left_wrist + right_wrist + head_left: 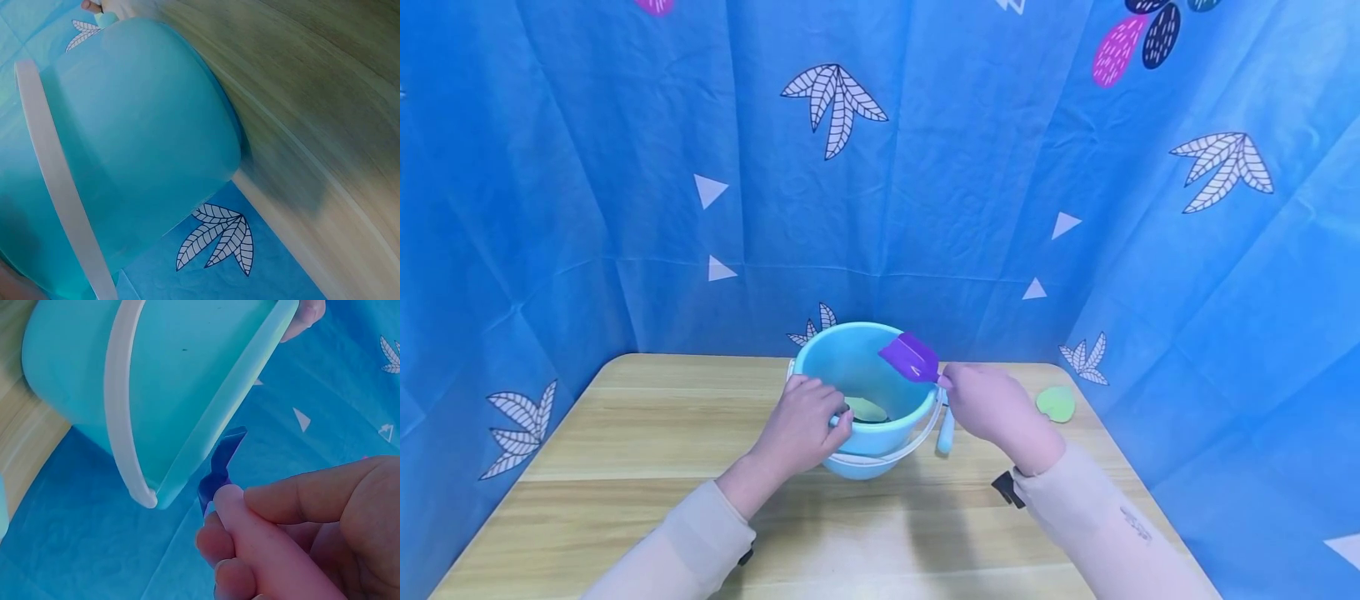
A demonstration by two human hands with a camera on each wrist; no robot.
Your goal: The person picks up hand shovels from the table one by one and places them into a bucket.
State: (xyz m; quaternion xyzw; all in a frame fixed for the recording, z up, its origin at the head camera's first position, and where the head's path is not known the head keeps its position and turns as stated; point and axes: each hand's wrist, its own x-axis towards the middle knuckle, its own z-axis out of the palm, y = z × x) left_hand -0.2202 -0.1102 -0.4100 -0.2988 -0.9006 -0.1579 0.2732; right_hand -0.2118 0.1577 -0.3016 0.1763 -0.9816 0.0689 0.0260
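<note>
A light-blue toy bucket [868, 367] with a white handle [887, 457] stands on the table, its handle hanging down in front. My left hand [805, 421] grips the bucket's near-left rim. In my right hand [988, 408] is a toy shovel [912, 357] with a purple blade and a pink handle [269, 550]. The fingers wrap round that pink handle, and the blade hangs over the bucket's right rim. A pale green thing [867, 409] lies inside the bucket, partly hidden by the rim. The left wrist view shows mostly the bucket's side [144, 137].
Right of the bucket, a light-blue handle [946, 432] of something partly hidden lies on the wooden table [647, 433]. A green, rounded flat piece [1056, 404] lies near the table's right edge. Blue patterned cloth [925, 167] hangs behind and at both sides.
</note>
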